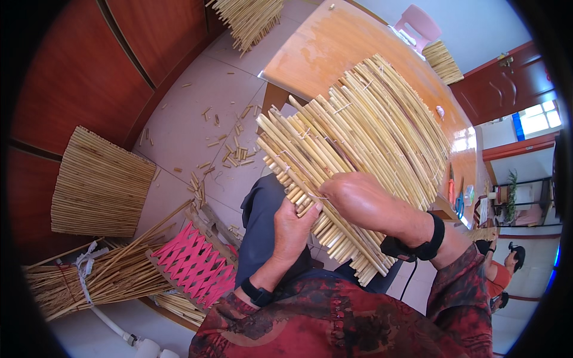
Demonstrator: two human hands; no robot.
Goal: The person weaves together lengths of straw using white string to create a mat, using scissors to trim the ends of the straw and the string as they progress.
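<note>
Mat point(370, 137) of smooth, straw-coloured stalks, centre of the frame, overlapping the counter point(310, 56). Left hand point(290, 231): grip closed on the mat's lower-left edge. Right hand point(343, 190): curled, its hold hidden. Binding with pale thread point(315, 197) seems in hand; the next move calls for even tension across cylindrical, ragged-ended stalks.

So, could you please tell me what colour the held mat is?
The mat is straw yellow with brownish streaks, best seen in the head view.
</note>
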